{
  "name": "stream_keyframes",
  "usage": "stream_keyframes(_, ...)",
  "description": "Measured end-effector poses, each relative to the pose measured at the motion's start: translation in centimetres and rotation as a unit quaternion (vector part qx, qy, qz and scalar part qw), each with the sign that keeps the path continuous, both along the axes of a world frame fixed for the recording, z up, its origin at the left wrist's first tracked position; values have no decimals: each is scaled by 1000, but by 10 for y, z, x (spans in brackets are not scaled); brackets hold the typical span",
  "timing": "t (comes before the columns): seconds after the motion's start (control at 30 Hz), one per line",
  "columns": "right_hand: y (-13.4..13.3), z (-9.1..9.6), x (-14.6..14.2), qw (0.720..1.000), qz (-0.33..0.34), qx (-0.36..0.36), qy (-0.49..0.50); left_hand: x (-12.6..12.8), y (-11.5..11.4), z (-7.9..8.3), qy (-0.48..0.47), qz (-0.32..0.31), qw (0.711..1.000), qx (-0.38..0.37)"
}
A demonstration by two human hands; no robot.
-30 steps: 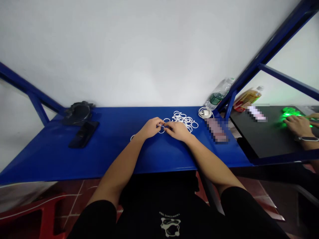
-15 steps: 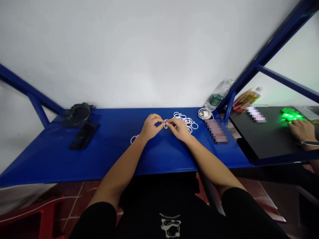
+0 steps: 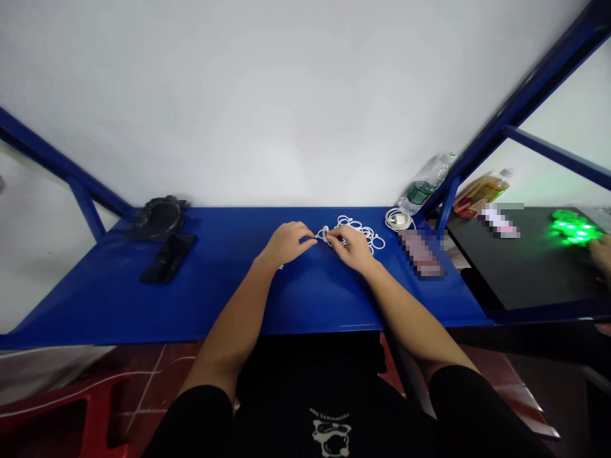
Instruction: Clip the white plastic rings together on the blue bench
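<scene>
Rings (image 3: pixel 366 230), white, on glossy tabletop (image 3: pixel 219 292)

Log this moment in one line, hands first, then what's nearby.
Right hand: pinching white ring | Left hand: beside that ring, contact unclear | Nearby: ring pile, coiled white cable | Surface: blue table

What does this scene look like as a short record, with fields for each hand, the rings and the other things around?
Right hand: fingers pinching a white ring
Left hand: close beside that ring; contact unclear
Ring pile: loose white rings, partly hidden by the right hand
Blue table, left part: flat black object, dark round object
Blue table, right part: coiled white cable, green-labelled bottle
Black table: green-lit items, another person's hand
</scene>
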State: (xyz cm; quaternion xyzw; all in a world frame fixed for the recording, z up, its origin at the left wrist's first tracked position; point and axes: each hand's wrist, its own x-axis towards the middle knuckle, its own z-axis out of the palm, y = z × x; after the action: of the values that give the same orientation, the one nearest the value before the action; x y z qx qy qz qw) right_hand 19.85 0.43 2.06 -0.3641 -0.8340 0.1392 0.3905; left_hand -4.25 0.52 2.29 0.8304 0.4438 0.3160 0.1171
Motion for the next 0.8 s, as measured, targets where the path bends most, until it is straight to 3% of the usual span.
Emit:
stream_keyframes(0.17,11,6,18,991,-124,46,-27,-80,5,3,43,128,971,-195)
stream_keyframes(0.27,18,8,27,981,-185,42,-41,-115,7,-6,85,111,945,-297)
stream_keyframes(0.33,21,7,29,979,-200,33,-39,-122,9,-11,90,97,936,-326)
stream_keyframes(0.53,14,1,14,992,-118,22,-35,-89,12,-12,110,87,921,-363)
stream_keyframes(0.67,3,-6,-3,997,-10,-2,-77,-62,11,-11,96,57,955,-276)
stream_keyframes(0.8,-2,-12,-12,991,37,-34,-121,-31,7,-13,38,62,986,-148)
